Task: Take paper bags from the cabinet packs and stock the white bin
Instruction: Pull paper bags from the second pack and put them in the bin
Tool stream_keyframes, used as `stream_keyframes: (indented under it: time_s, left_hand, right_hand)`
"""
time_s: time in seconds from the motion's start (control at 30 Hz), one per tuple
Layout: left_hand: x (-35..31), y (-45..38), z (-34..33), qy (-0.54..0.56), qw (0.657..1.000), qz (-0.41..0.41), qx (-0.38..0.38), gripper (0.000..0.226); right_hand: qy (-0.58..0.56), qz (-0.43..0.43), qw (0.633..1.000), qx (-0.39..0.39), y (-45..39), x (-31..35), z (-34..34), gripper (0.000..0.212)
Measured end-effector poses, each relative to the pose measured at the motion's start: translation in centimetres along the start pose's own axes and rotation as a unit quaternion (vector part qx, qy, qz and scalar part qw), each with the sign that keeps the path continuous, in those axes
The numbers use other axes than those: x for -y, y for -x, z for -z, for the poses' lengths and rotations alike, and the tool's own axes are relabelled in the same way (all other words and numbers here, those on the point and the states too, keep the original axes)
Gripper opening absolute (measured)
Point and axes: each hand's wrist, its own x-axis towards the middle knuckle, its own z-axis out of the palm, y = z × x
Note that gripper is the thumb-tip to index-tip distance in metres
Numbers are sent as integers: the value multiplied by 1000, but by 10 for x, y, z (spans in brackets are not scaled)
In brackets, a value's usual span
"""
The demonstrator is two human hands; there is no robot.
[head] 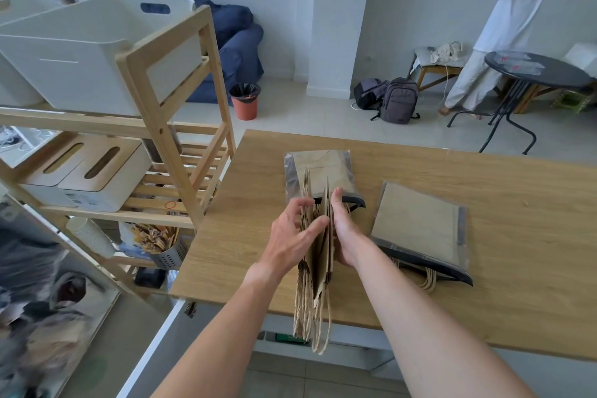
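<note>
**Hands fan a stack of brown paper bags over the tabletop edge**

Brown kraft paper bags with twisted paper handles (318, 255) stand on edge between both hands at the near rim of the light wooden tabletop (504, 203), handles dangling below the edge. The left hand (292, 241) presses the stack's left face, its fingers (315, 228) spread and slipped between bags. The right hand (344, 229) clasps the opposite face, fingers flat against the paper. At twelve o'clock from the hands lies an opened clear plastic pack of bags (323, 168); at three o'clock lies a second plastic-wrapped pack (420, 226), handles poking from its near end. At ten o'clock, the large white plastic bin (74, 55) sits on top of the pale wooden shelf rack (181, 152).
</note>
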Motion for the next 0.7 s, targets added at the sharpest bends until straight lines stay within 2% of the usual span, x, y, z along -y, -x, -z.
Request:
stream_keyframes:
  time_s: [0.1,0.2,0.27,0.33,0.4,0.53,0.6,0.67,0.7]
  left_hand:
    - [-1,-1,-6,-27,1000,0,4,51]
    - [-1,-4,-9,-72,997,-7,-37,48]
    - [-7,-8,-8,-140,989,33,-38,48]
    - [-12,-11,-7,-210,972,109,1,37]
    - [-17,-12,-6,-219,962,161,34,34]
    - [-17,-18,6,-127,975,183,5,24]
    - [-13,-27,23,-89,972,216,-15,31]
    - [-9,-35,40,-33,962,269,-18,44]
    - [-11,-38,45,12,956,294,-12,43]
  right_hand:
    - [-55,12,998,21,4,-7,2,109]
    - [-84,24,996,23,-2,-22,4,83]
    - [-61,17,998,23,-5,-33,5,63]
    - [-2,9,999,37,-5,-49,6,41]
    - [53,30,998,31,-2,-67,6,27]
    - [90,77,993,-7,7,-97,24,41]
    - [92,106,990,-31,13,-105,41,43]
    - [171,188,964,-76,15,-108,54,47]
    - [224,230,943,-85,16,-108,55,54]
